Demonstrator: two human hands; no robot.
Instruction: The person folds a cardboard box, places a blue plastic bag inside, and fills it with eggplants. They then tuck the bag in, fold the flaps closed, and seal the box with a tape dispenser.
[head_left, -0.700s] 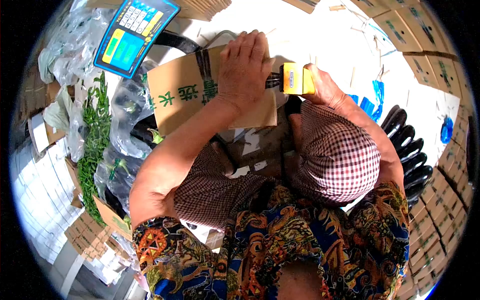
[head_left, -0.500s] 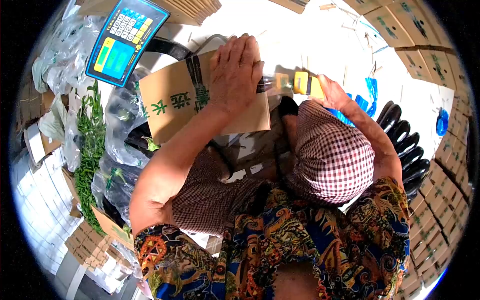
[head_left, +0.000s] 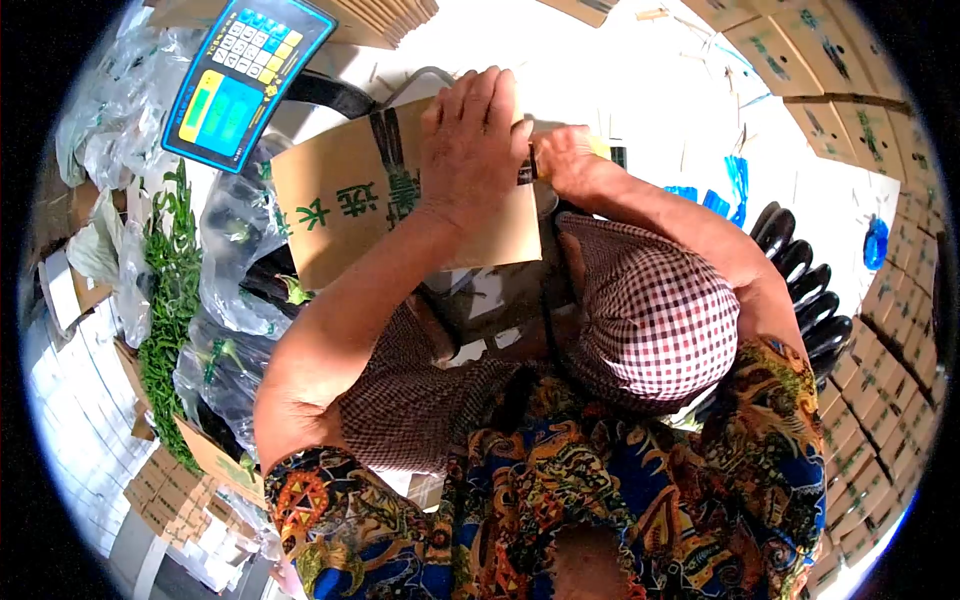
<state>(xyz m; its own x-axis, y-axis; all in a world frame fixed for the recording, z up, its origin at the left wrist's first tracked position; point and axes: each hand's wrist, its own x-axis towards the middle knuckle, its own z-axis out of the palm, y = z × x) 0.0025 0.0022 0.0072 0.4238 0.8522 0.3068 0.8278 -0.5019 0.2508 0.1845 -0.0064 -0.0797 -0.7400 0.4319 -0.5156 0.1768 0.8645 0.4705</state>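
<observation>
A cardboard box (head_left: 340, 220) with green printing and dark tape across its top sits in front of me, slightly turned. My left hand (head_left: 470, 150) lies flat on its top near the right end, fingers stretched out. At the box's right end, my right hand (head_left: 568, 160) is closed with its fingers bent. Behind that hand peeks a yellow tape dispenser (head_left: 601, 147), mostly hidden by the fingers. A short dark strip of tape shows between the two hands at the box edge.
A scale display (head_left: 232, 90) stands at the upper left beside plastic bags (head_left: 235, 225) and green peppers (head_left: 170, 330). Several eggplants (head_left: 795, 262) lie to the right near blue ties (head_left: 738, 190). Stacked cartons (head_left: 880, 400) line the right side.
My right hand has moved left to the box's end, bringing the tape dispenser along; the stretch of tape between them has shortened. My left hand stays on the box.
</observation>
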